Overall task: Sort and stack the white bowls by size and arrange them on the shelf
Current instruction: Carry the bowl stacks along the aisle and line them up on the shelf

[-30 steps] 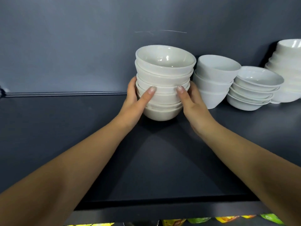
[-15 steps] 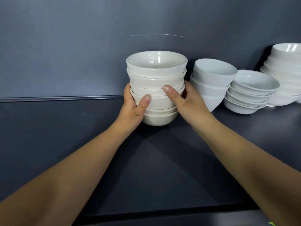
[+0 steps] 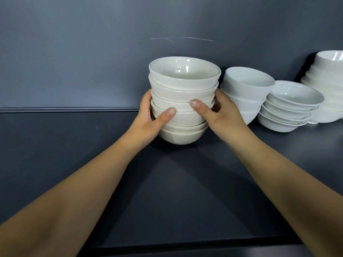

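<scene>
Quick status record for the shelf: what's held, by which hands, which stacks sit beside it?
held: stack of cream-white ceramic bowls, upright
left hand: grips stack's left side
right hand: grips stack's right side
surface: dark grey shelf
to its right: stack of deep white bowls, stack of shallow white bowls, tall white bowl stack at edge

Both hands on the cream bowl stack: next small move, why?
Probably let go: the cream bowl stack looks to rest upright on the shelf, close beside the white bowl stack, with the left hand and right hand gripping its sides.
</scene>
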Demonstrator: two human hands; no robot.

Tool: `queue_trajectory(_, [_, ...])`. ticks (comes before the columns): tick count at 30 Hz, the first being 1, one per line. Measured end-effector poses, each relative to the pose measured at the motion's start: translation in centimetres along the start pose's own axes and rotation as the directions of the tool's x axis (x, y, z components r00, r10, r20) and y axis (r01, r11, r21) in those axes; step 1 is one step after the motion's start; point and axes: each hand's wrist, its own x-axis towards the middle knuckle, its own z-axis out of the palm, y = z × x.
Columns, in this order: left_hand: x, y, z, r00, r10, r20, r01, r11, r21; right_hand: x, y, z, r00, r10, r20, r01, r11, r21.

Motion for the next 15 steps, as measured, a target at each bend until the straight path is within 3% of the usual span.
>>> queue_trajectory(5, [-0.5,-0.4,0.2,0.998,-0.068,-0.007,0.066,0.986,-0.154,-0.5,0.9,0.7,0.998,-0.064,0.028,0.061,0.992,0.110])
queue_trajectory(8, [-0.6,-1.0,1.0,0.994,-0.100,-0.054,0.082,0.961,-0.263,-0.3,1.5,1.7,0.997,-0.071,-0.027,0.075,0.974,0.214])
queue_trajectory(15, [-0.4,-1.2,1.8,0.993,-0.077,-0.089,0.049,0.958,-0.282,0.4,3.1,3.0,0.995,-0.039,-0.088,0.071,0.919,0.388])
